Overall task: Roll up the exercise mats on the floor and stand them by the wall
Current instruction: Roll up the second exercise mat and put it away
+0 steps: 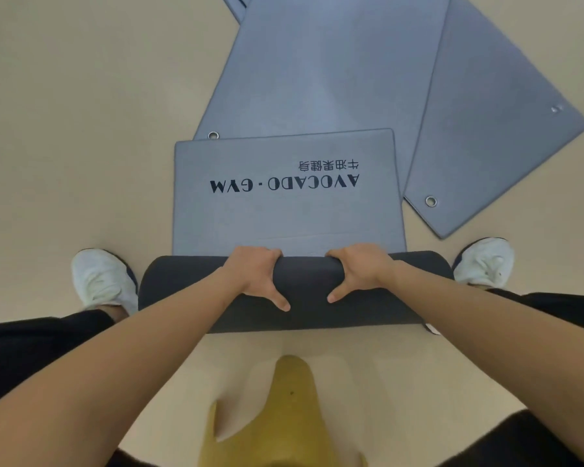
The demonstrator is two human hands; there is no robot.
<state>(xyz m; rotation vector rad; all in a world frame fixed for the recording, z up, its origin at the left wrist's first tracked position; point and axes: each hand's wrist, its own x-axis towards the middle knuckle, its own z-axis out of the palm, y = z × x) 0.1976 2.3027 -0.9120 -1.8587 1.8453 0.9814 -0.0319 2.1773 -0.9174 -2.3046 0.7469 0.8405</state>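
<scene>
Bare beige floor [81, 146] lies open left of the grey printed exercise mat [284, 217] and on the near side of its dark rolled end [304, 318]. Ahead, a flat blue-grey mat [317, 79] runs under its far edge; a second blue-grey mat [486, 146] lies angled just beside its right edge. A left white shoe [102, 281] and a right white shoe [482, 261] flank the roll.

- A gym, by the look of it — the nearest grey mat [284, 217] carries the printed words "AVOCADO · GYM" [284, 184], upside down from here.
- More grey mats [317, 79] lie flat beyond it, overlapping, with metal eyelets [431, 201] at their corners.
- Smooth beige floor [81, 129] all round — white trainers [102, 281] planted on it.
</scene>
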